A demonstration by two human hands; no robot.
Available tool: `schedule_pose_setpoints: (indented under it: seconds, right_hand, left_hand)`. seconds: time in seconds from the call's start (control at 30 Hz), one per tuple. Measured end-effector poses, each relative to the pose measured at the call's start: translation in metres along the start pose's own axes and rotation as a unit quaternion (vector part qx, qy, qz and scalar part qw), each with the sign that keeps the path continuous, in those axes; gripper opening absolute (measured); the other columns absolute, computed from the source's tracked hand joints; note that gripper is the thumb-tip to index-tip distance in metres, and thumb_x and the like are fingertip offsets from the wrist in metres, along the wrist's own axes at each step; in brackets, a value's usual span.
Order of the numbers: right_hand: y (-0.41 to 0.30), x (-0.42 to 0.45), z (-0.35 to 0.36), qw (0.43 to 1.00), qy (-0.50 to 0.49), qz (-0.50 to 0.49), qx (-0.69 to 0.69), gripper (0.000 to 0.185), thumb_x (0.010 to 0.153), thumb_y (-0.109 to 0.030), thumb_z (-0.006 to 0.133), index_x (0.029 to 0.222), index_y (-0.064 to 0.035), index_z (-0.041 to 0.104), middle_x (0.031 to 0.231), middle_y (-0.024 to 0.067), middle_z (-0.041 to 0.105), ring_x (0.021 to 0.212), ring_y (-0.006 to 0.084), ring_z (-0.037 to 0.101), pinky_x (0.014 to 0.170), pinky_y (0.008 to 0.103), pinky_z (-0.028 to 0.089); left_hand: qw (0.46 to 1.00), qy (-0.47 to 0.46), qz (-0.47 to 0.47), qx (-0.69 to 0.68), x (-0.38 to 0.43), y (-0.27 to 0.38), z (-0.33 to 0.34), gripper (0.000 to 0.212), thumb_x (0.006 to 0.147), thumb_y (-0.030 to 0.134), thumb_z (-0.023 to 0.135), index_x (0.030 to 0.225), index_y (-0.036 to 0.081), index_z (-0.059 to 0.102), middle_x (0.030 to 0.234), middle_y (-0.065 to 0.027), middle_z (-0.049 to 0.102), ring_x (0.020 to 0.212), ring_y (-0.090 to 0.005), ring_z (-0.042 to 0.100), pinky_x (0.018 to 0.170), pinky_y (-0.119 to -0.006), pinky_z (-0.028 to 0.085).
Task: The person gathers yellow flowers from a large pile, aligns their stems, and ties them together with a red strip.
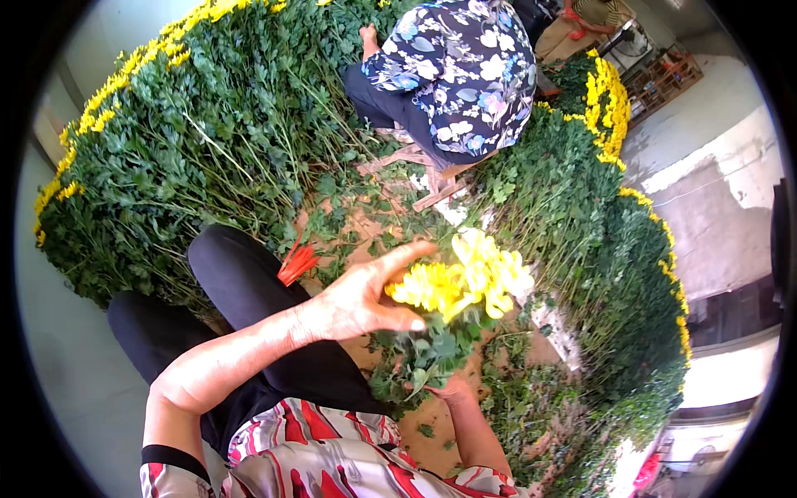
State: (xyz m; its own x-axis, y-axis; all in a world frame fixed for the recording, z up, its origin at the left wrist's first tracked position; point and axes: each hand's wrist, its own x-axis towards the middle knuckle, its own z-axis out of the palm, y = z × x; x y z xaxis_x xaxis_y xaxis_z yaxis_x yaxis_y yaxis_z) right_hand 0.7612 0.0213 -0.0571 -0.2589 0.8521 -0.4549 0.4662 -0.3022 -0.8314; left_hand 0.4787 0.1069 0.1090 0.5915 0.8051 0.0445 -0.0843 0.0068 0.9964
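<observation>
A small bunch of yellow chrysanthemums (464, 277) stands before me, blooms up, its green leaves (429, 358) below the heads. My right hand (453, 391) grips it from underneath at the stems; most of those fingers are hidden by the leaves. My left hand (355, 299) is beside the blooms with thumb and fingers spread around their near side. Whether its fingertips touch the petals is hard to tell. A bundle of red ties (298, 264) lies by my knee, left of the bunch.
Cut chrysanthemums are heaped in a long pile (205, 131) at left and another pile (598, 261) at right. A person in a floral top (473, 81) sits ahead on a wooden stool (429, 177). Loose leaves (529, 398) litter the floor. Another person (585, 25) is farther back.
</observation>
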Motion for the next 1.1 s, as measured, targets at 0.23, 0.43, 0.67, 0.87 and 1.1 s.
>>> schedule_pose_setpoints:
  seconds: [0.23, 0.43, 0.67, 0.87, 1.1]
  right_hand:
    - [0.0, 0.06, 0.022, 0.978, 0.061, -0.021, -0.198, 0.03, 0.082, -0.024, 0.064, 0.103, -0.0034, 0.062, 0.098, 0.0128, 0.064, 0.09, 0.0264, 0.061, 0.082, 0.0386, 0.048]
    - [0.109, 0.064, 0.039, 0.914, -0.01, 0.109, -0.391, 0.027, 0.082, -0.026, 0.061, 0.099, -0.0042, 0.062, 0.091, 0.015, 0.063, 0.086, 0.029, 0.06, 0.078, 0.0407, 0.048]
    - [0.102, 0.126, 0.031, 0.825, -0.188, 0.018, -0.533, 0.027, 0.083, -0.029, 0.057, 0.093, -0.0051, 0.063, 0.084, 0.0175, 0.062, 0.08, 0.032, 0.06, 0.073, 0.0431, 0.048]
    - [-0.207, 0.332, 0.139, 0.851, -0.042, -0.268, -0.45, 0.032, 0.09, -0.03, 0.054, 0.098, 0.0001, 0.063, 0.081, 0.0154, 0.066, 0.077, 0.0242, 0.064, 0.07, 0.037, 0.049]
    - [-0.383, 0.338, 0.451, 0.833, -0.251, -0.411, -0.272, 0.033, 0.091, -0.025, 0.055, 0.115, -0.0038, 0.062, 0.1, 0.0115, 0.068, 0.091, 0.0188, 0.065, 0.08, 0.0319, 0.05]
  left_hand:
    - [0.975, 0.131, -0.091, 0.153, -0.071, -0.008, -0.067, 0.081, 0.079, 0.015, 0.072, 0.145, 0.01, 0.026, 0.12, -0.0164, 0.061, 0.099, -0.0213, 0.063, 0.089, -0.035, 0.05]
    - [0.905, 0.397, -0.077, 0.129, -0.206, -0.03, -0.193, 0.066, 0.082, 0.013, 0.067, 0.139, 0.005, 0.034, 0.108, -0.0152, 0.066, 0.09, -0.0187, 0.065, 0.082, -0.033, 0.053]
    - [0.788, 0.513, -0.213, 0.264, -0.312, -0.081, -0.258, 0.057, 0.081, 0.023, 0.067, 0.13, 0.004, 0.047, 0.105, -0.0177, 0.067, 0.096, -0.0273, 0.064, 0.087, -0.037, 0.049]
    - [0.783, 0.446, -0.243, 0.359, -0.333, -0.069, -0.278, 0.056, 0.076, 0.032, 0.068, 0.124, 0.007, 0.056, 0.1, -0.0182, 0.066, 0.099, -0.0348, 0.061, 0.087, -0.042, 0.047]
    - [0.733, 0.59, -0.208, 0.266, -0.381, -0.048, -0.302, 0.048, 0.079, 0.029, 0.067, 0.12, 0.005, 0.058, 0.103, -0.0182, 0.066, 0.098, -0.0307, 0.062, 0.086, -0.04, 0.048]
